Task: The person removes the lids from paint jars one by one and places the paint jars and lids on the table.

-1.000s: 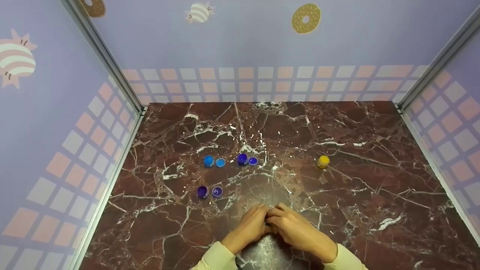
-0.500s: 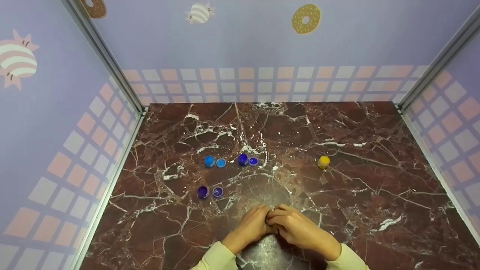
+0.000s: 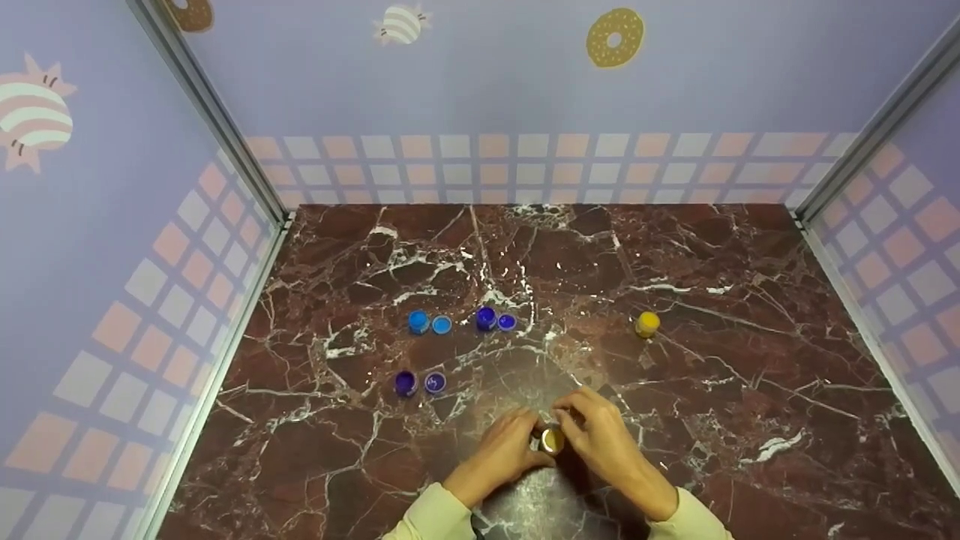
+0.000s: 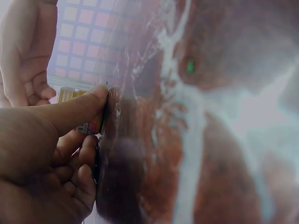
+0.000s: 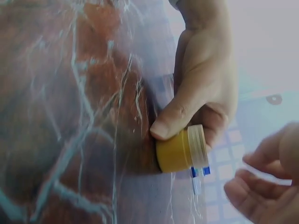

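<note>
In the head view my left hand [image 3: 510,446] holds a small ochre-yellow paint jar [image 3: 553,442] on the table near the front. The right wrist view shows the jar [image 5: 174,153] pinched between that hand's thumb and fingers, a ribbed, paler lid [image 5: 198,145] on it. Part of its printed label [image 4: 87,128] appears in the left wrist view. Beside the jar is my right hand [image 3: 600,439], fingers loosely bent and apart from the lid. Seen from the right wrist, this hand [image 5: 271,175] has nothing between thumb and fingers.
Uncapped jars of light blue [image 3: 418,323], blue-violet [image 3: 486,319] and dark purple [image 3: 406,384] stand ahead to the left. Each has its lid beside it: light blue [image 3: 442,325], blue-violet [image 3: 507,322], purple [image 3: 435,383]. A bright yellow jar [image 3: 647,324] stands right. Patterned walls enclose the marbled table [image 3: 750,435].
My right hand has come away from the left hand, up and to the right, and its fingers have loosened. The ochre jar, hidden before, now shows. My left hand stays in place.
</note>
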`<control>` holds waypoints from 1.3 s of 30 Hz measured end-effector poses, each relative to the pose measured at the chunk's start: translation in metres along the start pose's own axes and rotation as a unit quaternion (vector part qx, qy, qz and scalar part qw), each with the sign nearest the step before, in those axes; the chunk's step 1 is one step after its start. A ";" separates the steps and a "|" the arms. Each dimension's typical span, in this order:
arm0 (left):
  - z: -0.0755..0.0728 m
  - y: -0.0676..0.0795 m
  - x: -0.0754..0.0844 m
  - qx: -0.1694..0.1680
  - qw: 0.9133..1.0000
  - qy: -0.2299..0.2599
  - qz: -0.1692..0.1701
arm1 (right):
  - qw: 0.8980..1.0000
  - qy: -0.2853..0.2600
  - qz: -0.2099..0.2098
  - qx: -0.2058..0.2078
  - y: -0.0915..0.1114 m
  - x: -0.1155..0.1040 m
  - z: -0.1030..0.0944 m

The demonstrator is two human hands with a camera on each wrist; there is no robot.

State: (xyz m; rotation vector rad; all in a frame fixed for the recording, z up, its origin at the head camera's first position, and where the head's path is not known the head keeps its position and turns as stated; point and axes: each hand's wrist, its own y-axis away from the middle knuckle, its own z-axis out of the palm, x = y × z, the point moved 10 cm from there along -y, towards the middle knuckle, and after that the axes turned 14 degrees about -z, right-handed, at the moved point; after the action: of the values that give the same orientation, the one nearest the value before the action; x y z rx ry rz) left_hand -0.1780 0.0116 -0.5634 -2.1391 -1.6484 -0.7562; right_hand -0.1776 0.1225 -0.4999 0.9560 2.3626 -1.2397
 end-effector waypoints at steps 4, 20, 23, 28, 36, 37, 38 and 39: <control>-0.001 0.000 0.000 0.005 1.000 0.003 0.001 | 0.999 0.034 0.026 0.021 0.001 0.001 -0.001; -0.003 0.001 0.000 0.030 0.999 -0.010 0.007 | 0.975 0.188 0.033 -0.110 0.007 -0.018 0.028; -0.004 0.002 0.003 0.035 0.999 -0.018 0.014 | 0.969 0.221 0.015 -0.109 0.006 -0.024 0.028; -0.004 0.003 0.003 0.030 0.999 -0.026 0.010 | 0.965 0.231 0.014 -0.120 0.007 -0.026 0.030; -0.003 0.003 0.001 0.025 0.999 -0.020 0.001 | 0.968 0.205 0.006 -0.146 0.007 -0.028 0.035; -0.003 0.003 0.001 0.025 0.999 -0.020 0.000 | 0.968 0.202 -0.001 -0.149 0.006 -0.030 0.036; -0.003 0.003 0.001 0.024 0.999 -0.020 -0.001 | 0.968 0.197 -0.009 -0.152 0.005 -0.031 0.036; -0.003 0.002 0.001 0.023 1.000 -0.022 -0.002 | 0.969 0.192 -0.017 -0.156 0.005 -0.032 0.037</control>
State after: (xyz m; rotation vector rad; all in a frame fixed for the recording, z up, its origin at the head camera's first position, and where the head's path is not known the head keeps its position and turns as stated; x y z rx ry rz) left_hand -0.1764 0.0097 -0.5602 -2.1354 -1.6754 -0.6712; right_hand -0.1523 0.0809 -0.5066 1.1315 2.7677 -0.7046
